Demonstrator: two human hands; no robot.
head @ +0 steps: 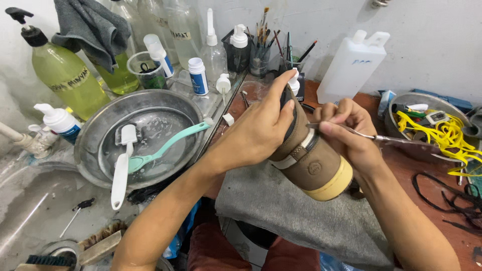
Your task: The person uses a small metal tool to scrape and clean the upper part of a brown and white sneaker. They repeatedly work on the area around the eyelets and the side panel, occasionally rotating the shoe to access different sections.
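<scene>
Left hand (pixel 261 128) wraps the tan shoe (pixel 309 160), held above a grey cloth (pixel 296 211) at the surface's near edge. Right hand (pixel 351 133) pinches a thin metal tool (pixel 361 134); its tip is hard to make out. Shoe's far side hidden by fingers. Basin (pixel 95 135) at left.

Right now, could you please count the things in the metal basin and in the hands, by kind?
Brushes in the basin: 2, one white, one teal
Shoes: 1, brown, in the left hand
Metal tools: 1, in the right hand
Total: 4
</scene>
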